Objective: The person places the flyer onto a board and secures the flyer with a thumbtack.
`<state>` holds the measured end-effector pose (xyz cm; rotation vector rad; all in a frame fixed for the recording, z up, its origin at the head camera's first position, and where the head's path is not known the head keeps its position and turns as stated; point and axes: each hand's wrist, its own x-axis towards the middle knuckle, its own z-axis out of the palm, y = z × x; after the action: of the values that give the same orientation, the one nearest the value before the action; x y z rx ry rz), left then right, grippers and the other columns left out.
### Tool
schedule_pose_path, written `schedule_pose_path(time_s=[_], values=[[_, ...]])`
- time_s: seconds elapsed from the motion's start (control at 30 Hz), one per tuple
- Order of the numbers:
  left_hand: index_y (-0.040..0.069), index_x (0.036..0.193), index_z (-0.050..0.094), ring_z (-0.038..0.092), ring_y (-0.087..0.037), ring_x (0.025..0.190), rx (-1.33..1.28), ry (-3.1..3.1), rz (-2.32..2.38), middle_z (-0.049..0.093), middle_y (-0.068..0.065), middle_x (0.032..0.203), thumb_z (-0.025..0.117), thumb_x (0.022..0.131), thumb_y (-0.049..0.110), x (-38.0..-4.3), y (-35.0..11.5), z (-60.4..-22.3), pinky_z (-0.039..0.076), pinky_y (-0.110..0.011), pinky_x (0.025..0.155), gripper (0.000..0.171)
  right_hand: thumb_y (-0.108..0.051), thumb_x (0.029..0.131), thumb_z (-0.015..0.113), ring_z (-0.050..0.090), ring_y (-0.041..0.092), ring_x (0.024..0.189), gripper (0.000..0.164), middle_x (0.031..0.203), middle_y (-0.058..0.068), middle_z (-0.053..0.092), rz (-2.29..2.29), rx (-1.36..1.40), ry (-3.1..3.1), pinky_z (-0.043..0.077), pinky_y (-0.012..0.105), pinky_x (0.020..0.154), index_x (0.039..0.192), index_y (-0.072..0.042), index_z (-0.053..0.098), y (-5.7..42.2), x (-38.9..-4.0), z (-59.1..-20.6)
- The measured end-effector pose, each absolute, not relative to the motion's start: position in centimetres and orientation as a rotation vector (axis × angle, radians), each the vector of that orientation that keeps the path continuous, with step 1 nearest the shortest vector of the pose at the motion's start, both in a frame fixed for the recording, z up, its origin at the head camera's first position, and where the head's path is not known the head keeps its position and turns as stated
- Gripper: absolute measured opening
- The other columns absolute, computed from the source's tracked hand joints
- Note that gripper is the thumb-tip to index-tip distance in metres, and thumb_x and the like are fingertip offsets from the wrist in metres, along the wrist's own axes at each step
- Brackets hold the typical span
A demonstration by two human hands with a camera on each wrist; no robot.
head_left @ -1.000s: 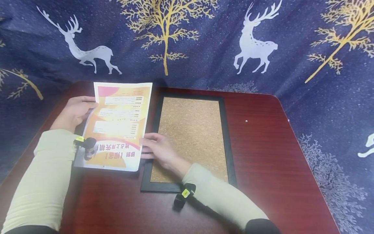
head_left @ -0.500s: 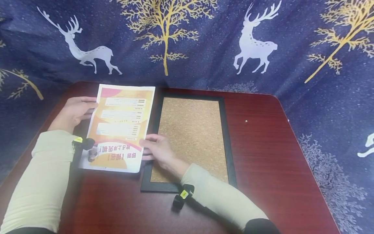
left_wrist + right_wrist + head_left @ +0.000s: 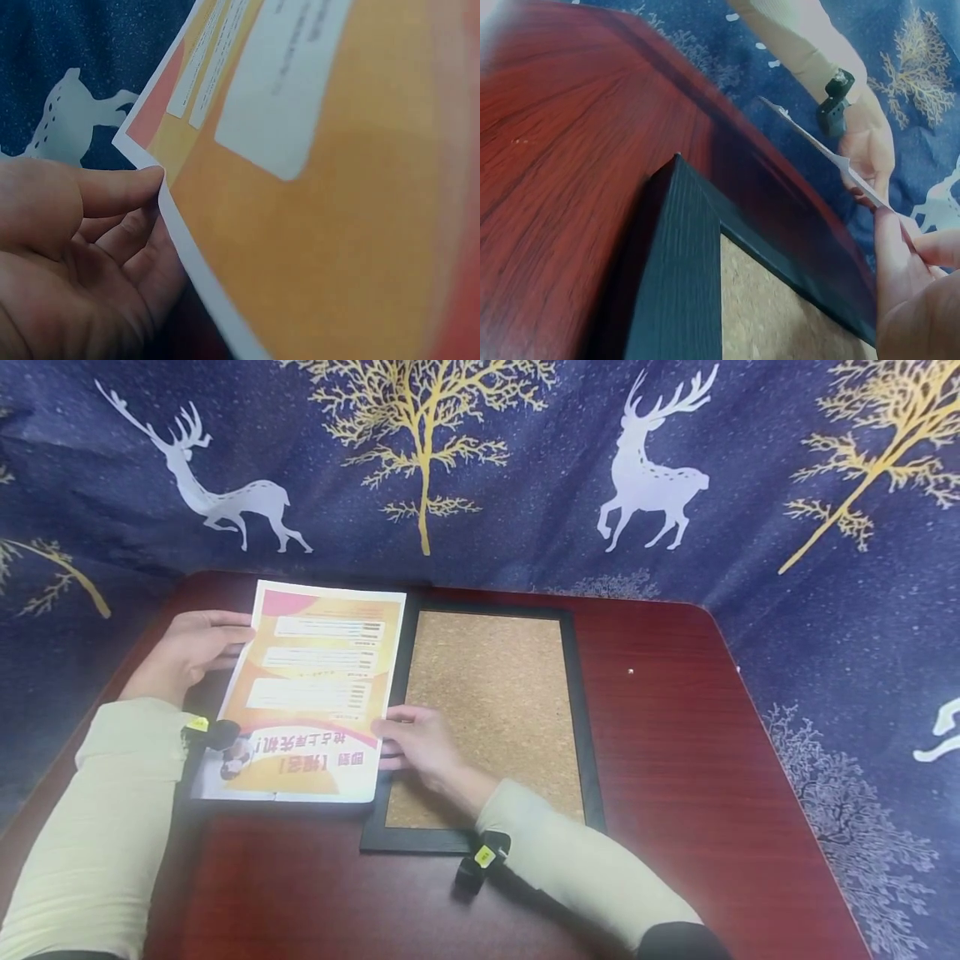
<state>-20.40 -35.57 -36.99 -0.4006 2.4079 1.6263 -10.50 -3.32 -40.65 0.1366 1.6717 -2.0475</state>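
Printed sheet (image 3: 318,693): Held up off the bench (image 3: 712,735), at 9 o'clock of the black frame (image 3: 415,840); overlaps the frame's 9 o'clock side in the head view, with no contact visible in the right wrist view.
Left grip (image 3: 191,647): Pinches the sheet's white margin at 10 o'clock, thumb on the printed face, fingers behind.
Right grip (image 3: 423,747): Pinches the sheet's edge at 4 o'clock, thumb on the printed face, fingers behind.
Sheet weight: Very light, by judgement; needs little pinch force.
Sheet stiffness: Thin and flexible; shows a slight kink beside the left thumb. Likely to sag or curl at unsupported corners.
Sheet surface: Probably smooth, so prone to slide under a loose pinch.
Sheet fragility: Apt to crease or tear under a sharp pull or a hard squeeze.
Sheet hold points: Best taken by opposite margins, near 10 and 4 o'clock, with light outward tension to limit sag.
Cork panel (image 3: 495,718): Lies inside the frame, partly beneath the right forearm; likely firm and lightly textured.
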Motion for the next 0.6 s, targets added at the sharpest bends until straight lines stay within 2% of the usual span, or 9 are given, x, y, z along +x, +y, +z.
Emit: schedule_pose_path(time_s=[0.13, 0.37, 0.6], values=[[-0.003, 0.136, 0.049, 0.067, 0.003, 0.075, -0.367, 2.41, 1.652, 0.068, 0.02, 0.077, 0.063, 0.099, 0.013, -20.3, -35.2, -36.7, 0.058, -0.021, 0.07, 0.042, -0.001, 0.092, 0.067, 0.075, 0.033, 0.082, 0.02, 0.09, 0.02, 0.074, -2.037, 0.14, 1.675, 0.061, 0.038, 0.066, 0.111, 0.005, 0.071, -2.8, -10.6, -40.8], [-0.009, 0.143, 0.041, 0.068, 0.002, 0.074, -0.342, 2.407, 1.652, 0.068, 0.019, 0.078, 0.064, 0.099, 0.012, -20.5, -34.4, -36.7, 0.059, -0.023, 0.071, 0.054, 0.0, 0.093, 0.067, 0.074, 0.034, 0.081, 0.022, 0.09, 0.022, 0.073, -2.038, 0.175, 1.683, 0.061, 0.037, 0.066, 0.114, 0.006, 0.069, -2.0, -10.7, -41.0], [-0.009, 0.143, 0.043, 0.068, 0.001, 0.074, -0.333, 2.42, 1.626, 0.068, 0.019, 0.078, 0.065, 0.098, 0.012, -20.6, -34.1, -36.9, 0.059, -0.023, 0.07, 0.054, 0.0, 0.092, 0.067, 0.074, 0.034, 0.079, 0.021, 0.091, 0.023, 0.073, -2.03, 0.174, 1.691, 0.061, 0.038, 0.066, 0.113, 0.006, 0.069, -1.3, -10.7, -41.3]])
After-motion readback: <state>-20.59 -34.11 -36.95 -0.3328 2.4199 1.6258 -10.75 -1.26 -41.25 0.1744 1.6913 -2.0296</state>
